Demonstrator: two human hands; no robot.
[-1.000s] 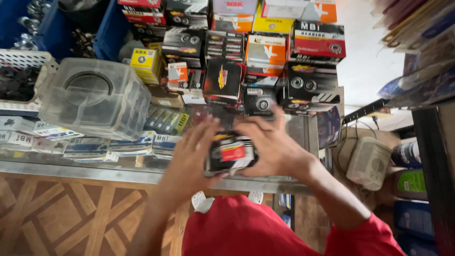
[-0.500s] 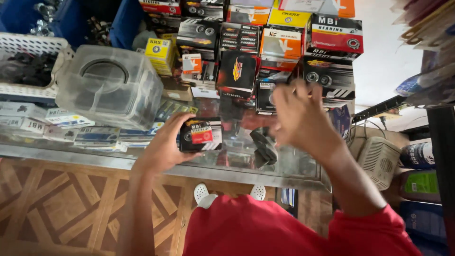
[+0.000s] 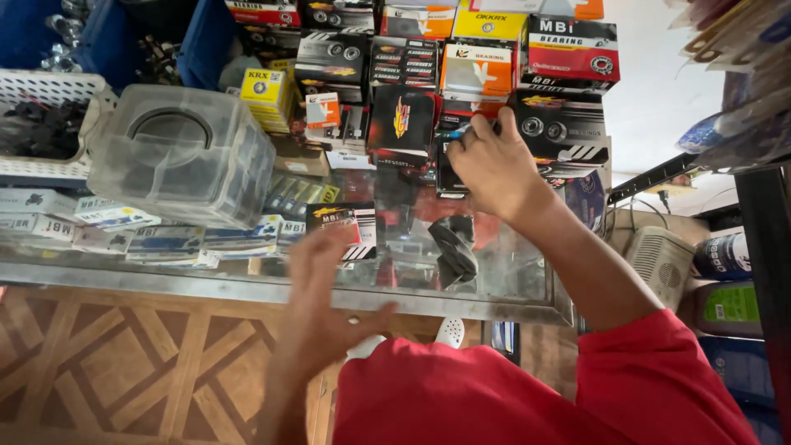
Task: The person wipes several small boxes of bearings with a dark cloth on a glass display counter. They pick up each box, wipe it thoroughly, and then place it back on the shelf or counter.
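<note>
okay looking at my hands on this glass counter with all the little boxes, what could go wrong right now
The small black and red box lies flat near the counter's front edge, and your left hand, blurred beside it, might knock it off. Your right hand reaches among tightly stacked boxes at the back; pulling one could topple its neighbours. The glass top bears plenty already, so leaning on it seems unwise.

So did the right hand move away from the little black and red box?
Yes. The right hand let go of the little box on the glass counter and reached up to the stacked boxes behind it.
</note>
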